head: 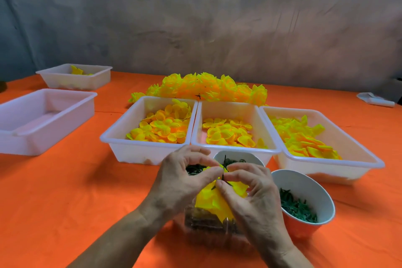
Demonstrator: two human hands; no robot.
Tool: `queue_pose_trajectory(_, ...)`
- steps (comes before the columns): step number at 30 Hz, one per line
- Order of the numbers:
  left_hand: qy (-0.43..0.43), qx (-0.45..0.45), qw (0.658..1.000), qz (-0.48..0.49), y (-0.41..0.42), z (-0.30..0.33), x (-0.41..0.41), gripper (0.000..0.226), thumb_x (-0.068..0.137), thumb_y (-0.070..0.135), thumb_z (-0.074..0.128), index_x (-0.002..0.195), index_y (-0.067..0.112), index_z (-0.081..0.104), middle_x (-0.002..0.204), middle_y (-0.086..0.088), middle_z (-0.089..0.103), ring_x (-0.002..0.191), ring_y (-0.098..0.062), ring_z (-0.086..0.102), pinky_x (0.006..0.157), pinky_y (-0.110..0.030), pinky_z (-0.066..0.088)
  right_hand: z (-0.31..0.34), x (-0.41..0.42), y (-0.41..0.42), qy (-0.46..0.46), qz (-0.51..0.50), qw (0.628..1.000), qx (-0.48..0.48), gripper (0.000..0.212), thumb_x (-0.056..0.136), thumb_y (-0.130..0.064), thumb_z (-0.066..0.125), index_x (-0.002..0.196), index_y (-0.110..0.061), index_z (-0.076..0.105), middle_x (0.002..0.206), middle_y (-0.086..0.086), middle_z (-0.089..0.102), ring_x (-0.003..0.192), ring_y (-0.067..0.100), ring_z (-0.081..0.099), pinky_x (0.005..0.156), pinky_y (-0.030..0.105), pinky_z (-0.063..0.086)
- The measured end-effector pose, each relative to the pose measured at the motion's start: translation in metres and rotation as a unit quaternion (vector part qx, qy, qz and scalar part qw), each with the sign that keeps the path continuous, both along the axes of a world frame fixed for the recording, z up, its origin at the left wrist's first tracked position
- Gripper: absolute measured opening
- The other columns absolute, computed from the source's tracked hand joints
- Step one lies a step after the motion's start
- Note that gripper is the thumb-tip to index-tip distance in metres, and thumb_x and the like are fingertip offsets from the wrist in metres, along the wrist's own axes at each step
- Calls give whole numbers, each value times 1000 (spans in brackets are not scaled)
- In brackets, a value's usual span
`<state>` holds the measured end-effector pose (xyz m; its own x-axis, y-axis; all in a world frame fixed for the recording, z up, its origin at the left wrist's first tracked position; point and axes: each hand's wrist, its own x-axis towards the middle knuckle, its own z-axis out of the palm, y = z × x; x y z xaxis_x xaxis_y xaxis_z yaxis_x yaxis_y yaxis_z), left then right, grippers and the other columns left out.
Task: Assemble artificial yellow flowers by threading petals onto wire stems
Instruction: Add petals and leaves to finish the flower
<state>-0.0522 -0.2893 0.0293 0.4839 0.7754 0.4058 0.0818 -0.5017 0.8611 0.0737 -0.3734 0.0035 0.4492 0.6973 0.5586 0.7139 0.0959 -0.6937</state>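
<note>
No text, label, brand, number or sign can be read anywhere in this view. The white plastic trays [150,150], the paper cups [304,220] and the orange tabletop [65,191] carry no print (a small white object [376,99] at the far right is too blurred to tell).

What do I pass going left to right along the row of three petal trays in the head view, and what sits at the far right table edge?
Left petal tray → middle petal tray → right petal tray → small white object at the far right table edge.
</note>
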Motion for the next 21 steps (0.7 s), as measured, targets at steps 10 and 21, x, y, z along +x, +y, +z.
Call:
queue_pose_trajectory(10, 19, 49, 999, -15, 0, 7, 8, 27, 72, 16, 79, 60, 37, 68, 101, 16, 66, 103, -4, 60, 88, -26, 47, -4, -7, 6, 62, -19, 997, 39, 16, 65, -11, 84, 60, -16, 70, 92, -4, 69, 101, 17, 56, 88, 36, 45)
queue_pose_trajectory(21, 41, 52, 998, -7, -2, 11, 9, 16, 72, 17, 79, 65, 29, 71, 100, 16, 66, 103, -6, 59, 89, -31, 49, 3, -28, 9, -7, -171, 985, 9, 14, 63, -20, 83, 64, -16, 70, 113, 3, 65, 117, 28, 48, 95, 42, 36)
